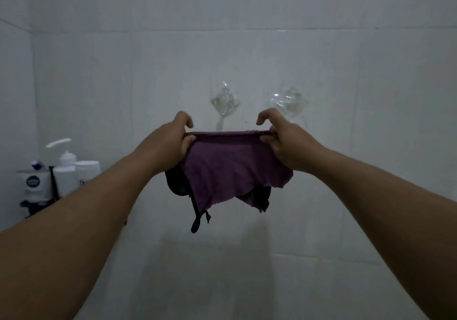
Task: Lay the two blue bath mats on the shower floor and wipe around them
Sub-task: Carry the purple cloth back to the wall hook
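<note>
Left hand [176, 137] and right hand [280, 141] pinch the purple cloth [230, 168] taut, probably to hang it on the wall hooks [223, 101].

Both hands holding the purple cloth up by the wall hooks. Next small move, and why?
Probably lift the cloth slightly and drape its top edge over the left hook. The left hand and right hand pinch that edge stretched level just below the two clear hooks, with the right hook empty too. No blue mats show in this view, so both hands need freeing first.
</note>
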